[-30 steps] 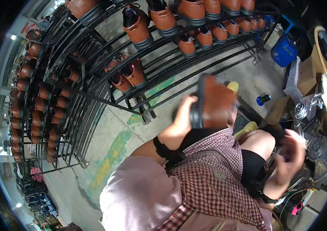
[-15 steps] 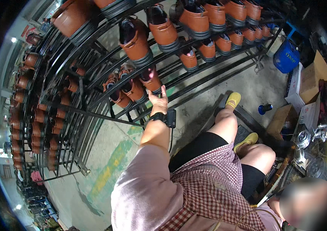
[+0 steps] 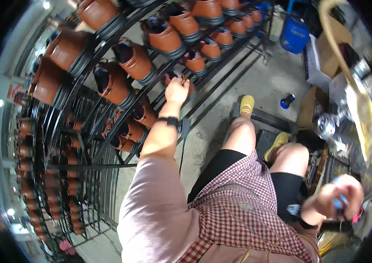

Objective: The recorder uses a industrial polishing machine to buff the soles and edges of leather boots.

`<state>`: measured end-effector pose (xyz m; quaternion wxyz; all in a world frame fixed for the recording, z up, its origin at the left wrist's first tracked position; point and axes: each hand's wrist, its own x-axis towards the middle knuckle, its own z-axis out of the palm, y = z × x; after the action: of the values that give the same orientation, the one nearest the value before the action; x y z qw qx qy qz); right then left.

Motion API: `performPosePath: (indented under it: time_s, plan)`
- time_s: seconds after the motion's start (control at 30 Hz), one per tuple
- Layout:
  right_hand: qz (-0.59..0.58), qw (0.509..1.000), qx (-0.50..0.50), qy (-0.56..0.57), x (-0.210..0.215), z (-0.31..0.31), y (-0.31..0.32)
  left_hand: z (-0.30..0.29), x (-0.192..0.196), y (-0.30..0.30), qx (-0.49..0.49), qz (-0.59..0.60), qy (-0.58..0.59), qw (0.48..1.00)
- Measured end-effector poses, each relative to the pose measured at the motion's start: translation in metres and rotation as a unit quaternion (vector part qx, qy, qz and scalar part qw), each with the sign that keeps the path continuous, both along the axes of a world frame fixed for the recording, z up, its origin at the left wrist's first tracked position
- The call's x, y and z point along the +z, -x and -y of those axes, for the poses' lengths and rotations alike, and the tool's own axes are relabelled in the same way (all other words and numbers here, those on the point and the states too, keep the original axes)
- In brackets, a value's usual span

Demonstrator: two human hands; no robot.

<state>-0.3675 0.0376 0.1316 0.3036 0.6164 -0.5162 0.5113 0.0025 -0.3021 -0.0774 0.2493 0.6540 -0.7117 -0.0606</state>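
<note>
My left hand (image 3: 177, 90) reaches up to the lower shelf of the rack, its fingers closed over the collar of a brown shoe (image 3: 190, 89). Other brown shoes with dark layered soles stand beside it, among them one shoe (image 3: 145, 115) just left of my wrist. A dark band and a small black box sit on that wrist. At the lower right, my right hand (image 3: 338, 198) is raised over the cluttered bench, blurred, with its fingers curled. Blue patches show at those fingers; whether they are a held thing or wraps cannot be made out.
The black metal rack (image 3: 159, 78) slants across the upper left, loaded with shoes. A second shoe rack stands further left. On the right are a blue drum (image 3: 294, 35), open cardboard boxes (image 3: 313, 106), a small blue object (image 3: 287, 101) on the floor, and a bench with a curved pale hose (image 3: 341, 52).
My left hand went from open beneath a shoe to closed on a shoe's collar. My right hand has come into view at lower right. The view has shifted along the rack.
</note>
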Motion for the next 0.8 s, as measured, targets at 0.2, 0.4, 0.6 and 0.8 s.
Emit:
performPosePath:
  time_s: [0.2,0.4,0.6,0.8]
  plan:
    - [0.376,0.796,0.110,-0.460,-0.137,0.036,-0.052,-0.171,0.104,0.107,-0.298,-0.029,0.084,0.950]
    - [0.533,0.699,0.258,-0.400,-0.116,0.012,-0.028,-0.257,0.150,0.153,-0.527,-0.014,0.102,0.844]
    - [0.718,0.589,0.275,-0.246,-0.134,-0.014,-0.033,-0.313,0.073,0.149,-0.150,-0.794,-0.403,0.430]
    - [0.640,0.702,0.266,-0.162,-0.090,0.014,0.005,-0.261,0.134,0.192,-0.221,-0.740,-0.085,0.629]
